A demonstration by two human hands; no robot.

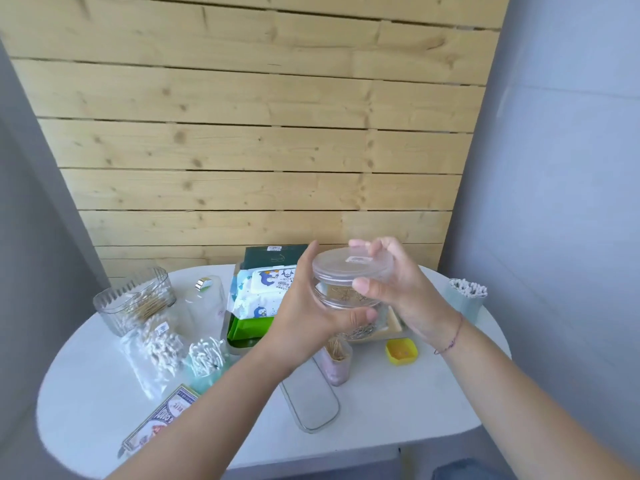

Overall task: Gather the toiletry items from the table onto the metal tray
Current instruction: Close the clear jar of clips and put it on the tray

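Both my hands hold a clear round plastic jar (341,295) in the air above the table. My left hand (311,310) cups its body from the left and below. My right hand (391,289) grips the clear lid (353,266) at its rim. The metal tray (239,348) lies behind and below the jar, holding wet-wipe packs (266,292), a green pack (247,329) and a dark green box (270,256). The tray's right part is hidden by my hands.
On the white oval table (398,403): a ribbed clear cotton-swab box (135,301), a bagged swab pack (156,348), a swab cup (204,358), a clear tumbler (204,303), a toothpick holder (337,362), a flat clear lid (310,398), a yellow cap (401,351), a card box (162,420), a swab holder (465,299).
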